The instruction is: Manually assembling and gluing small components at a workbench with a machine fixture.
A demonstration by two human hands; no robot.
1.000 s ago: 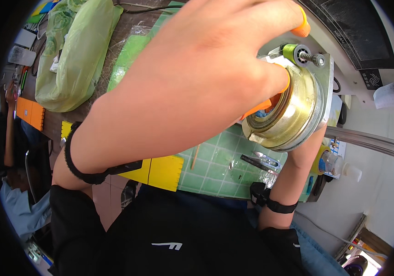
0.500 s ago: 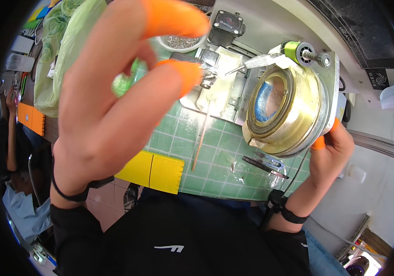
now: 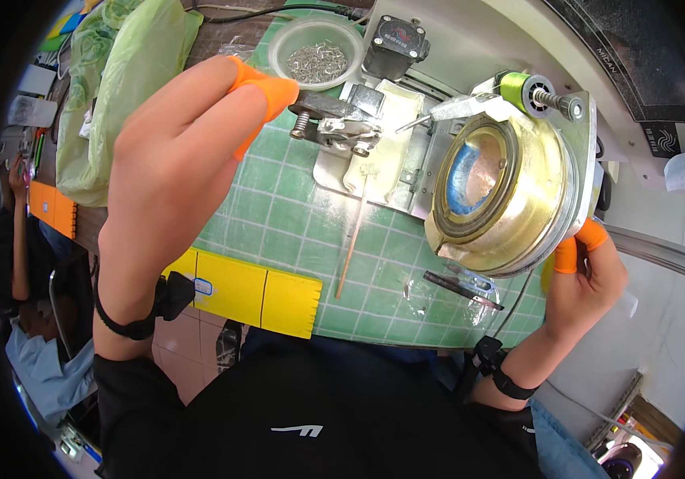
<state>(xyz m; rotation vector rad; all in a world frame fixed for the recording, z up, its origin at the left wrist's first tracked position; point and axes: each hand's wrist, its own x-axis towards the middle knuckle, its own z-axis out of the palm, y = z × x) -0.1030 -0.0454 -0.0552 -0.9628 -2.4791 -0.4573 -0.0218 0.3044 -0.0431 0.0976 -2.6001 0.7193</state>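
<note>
My left hand [image 3: 174, 160], with orange finger cots, is closed at the near-left end of a small dark metal spring clamp [image 3: 334, 116]. Fingertips and thumb are pinched together against its lever. The clamp sits on a metal base beside a pale, powdery pad [image 3: 386, 132]. My right hand [image 3: 586, 279], also in orange finger cots, is curled at the lower edge of the plate behind a round brass-coloured rotary head [image 3: 510, 191]. What its fingers grip there is hidden. A blue-lined opening shows in the head, and a thin rod [image 3: 412, 124] points from its arm toward the clamp.
A bowl of small metal pieces [image 3: 317, 64] stands behind the clamp. On the green gridded mat [image 3: 278, 215] lie a thin wooden stick [image 3: 350, 243] and tweezers [image 3: 462, 289]. A yellow strip [image 3: 254, 291] runs along the front edge. Left is a green plastic bag [image 3: 119, 104]; a green thread spool [image 3: 514, 86] tops the machine.
My left hand has swung away from in front of the bowl, and its spread thumb and finger have closed at the clamp lever. My right hand has shifted slightly down and right.
</note>
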